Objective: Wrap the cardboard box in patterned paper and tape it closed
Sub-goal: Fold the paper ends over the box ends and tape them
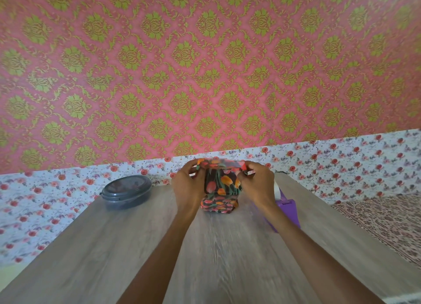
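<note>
Both hands, left (188, 185) and right (256, 183), grip the box (219, 185) from either side, fingers curled over its upper edge, apparently pinning paper folds for taping. It stands upright on the table (114, 246), already covered in tulip paper. Tape dispenser (288, 209) lies just beside; lidded tub (126, 192) sits apart.

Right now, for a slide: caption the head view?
Left hand and right hand grip the wrapped box at a table, tub and dispenser beside.
</note>
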Available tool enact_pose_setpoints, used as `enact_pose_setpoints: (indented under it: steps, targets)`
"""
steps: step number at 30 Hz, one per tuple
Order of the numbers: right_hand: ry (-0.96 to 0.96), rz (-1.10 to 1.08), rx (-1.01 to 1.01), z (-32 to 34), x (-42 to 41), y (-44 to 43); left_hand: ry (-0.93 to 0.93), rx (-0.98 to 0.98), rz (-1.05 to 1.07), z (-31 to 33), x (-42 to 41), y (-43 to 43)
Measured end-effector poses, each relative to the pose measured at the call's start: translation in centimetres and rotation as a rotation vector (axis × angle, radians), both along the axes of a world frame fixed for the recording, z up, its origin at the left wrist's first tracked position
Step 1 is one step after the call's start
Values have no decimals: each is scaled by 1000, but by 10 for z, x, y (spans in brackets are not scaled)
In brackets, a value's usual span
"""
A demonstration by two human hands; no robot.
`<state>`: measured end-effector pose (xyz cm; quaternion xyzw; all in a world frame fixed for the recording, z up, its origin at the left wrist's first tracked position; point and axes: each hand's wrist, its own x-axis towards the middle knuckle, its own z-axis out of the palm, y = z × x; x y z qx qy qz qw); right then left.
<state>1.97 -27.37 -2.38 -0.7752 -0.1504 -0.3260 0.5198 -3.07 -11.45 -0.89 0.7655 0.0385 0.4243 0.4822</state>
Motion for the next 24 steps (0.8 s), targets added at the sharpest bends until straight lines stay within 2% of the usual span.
enact_pose_setpoints:
  steps: [3, 8, 12, 15, 19, 21, 24]
  targets:
    - [-60, 56, 36, 1, 2, -6, -4, 72, -41, -1, -1, 8]
    - [-56, 138, 56, 3, 11, -15, 72, 64, -138, 3, 8, 33]
    - [-7, 253, 38, 6, 12, -25, 75, 295, -203, 6, 5, 42]
    - [13, 333, 39, 7, 10, -28, 35, 251, -176, 1, 2, 42]
    - [-40, 240, 90, 0, 16, -23, -21, 204, -85, -3, 1, 34]
    - [-50, 209, 116, -4, 20, -21, -2, 291, -29, -4, 2, 32]
    - [-55, 210, 131, -8, 24, -22, -18, 523, -14, -8, 5, 35]
